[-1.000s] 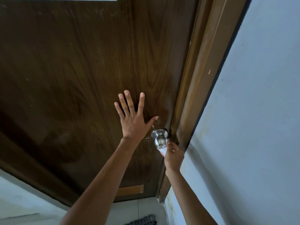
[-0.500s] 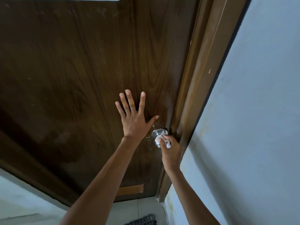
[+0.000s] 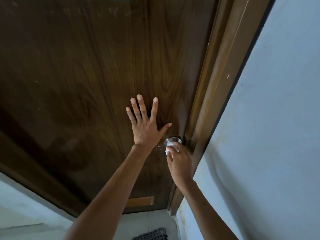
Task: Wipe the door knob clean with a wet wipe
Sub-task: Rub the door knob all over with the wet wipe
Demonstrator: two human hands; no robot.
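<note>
Head view: a dark brown wood-grain door (image 3: 86,84) fills most of the picture, seen from close up and at a slant. The left hand (image 3: 145,130) lies flat against it, fingers straight and spread, thumb pointing toward the latch edge; its grip is released and holds nothing. Just beside that thumb, near the door's right edge, sits the silver door knob (image 3: 173,140). Only its round upper part shows, because the right hand (image 3: 181,163) covers the rest from below. The right hand's grip is closed around a white wet wipe (image 3: 170,147), the fingers curled over it and pressing it onto the front of the knob. The fingertips and the wipe are blurred, so the exact fold of the wipe cannot be made out. Both forearms reach up from the bottom of the picture. Right of the knob runs the lighter brown door frame (image 3: 216,101), and beyond it a pale blue-grey wall (image 3: 277,135). At the bottom, a tiled floor (image 3: 152,220) shows below the door, with a dark gridded mat (image 3: 152,235) lying on it.
</note>
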